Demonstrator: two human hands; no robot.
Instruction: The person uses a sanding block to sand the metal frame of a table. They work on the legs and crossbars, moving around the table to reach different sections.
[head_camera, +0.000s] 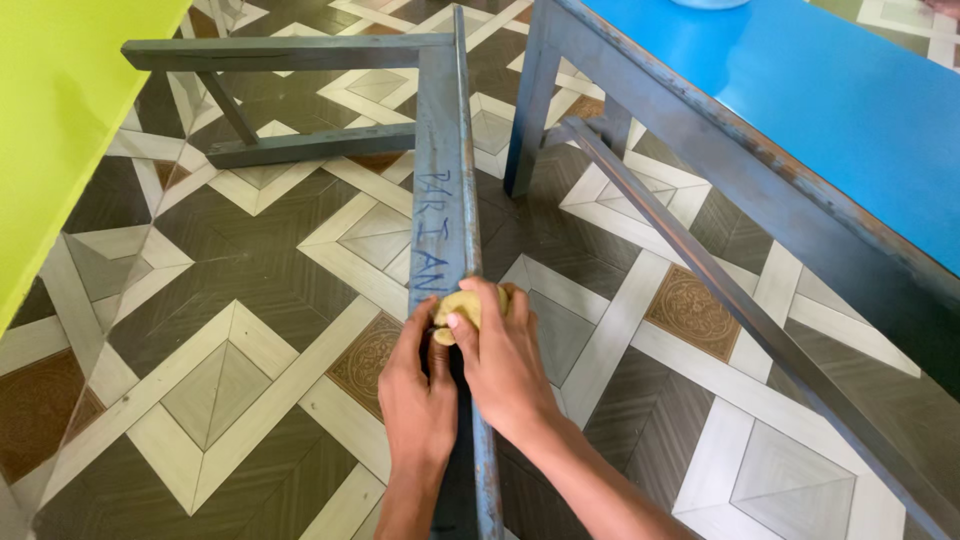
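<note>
On the patterned tile floor (230, 300), a grey-blue metal frame (440, 180) runs toward the person. The left hand (415, 395) grips its bar; firm bracing helps. The right hand (505, 365) pinches a yellowish pad (462, 308) against the bar's marked face.

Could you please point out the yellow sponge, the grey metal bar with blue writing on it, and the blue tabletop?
yellow sponge (462, 306), head view, its exposed top between the fingers.
grey metal bar (438, 150), head view, flat face above the writing.
blue tabletop (850, 100), head view, bare middle surface.
</note>
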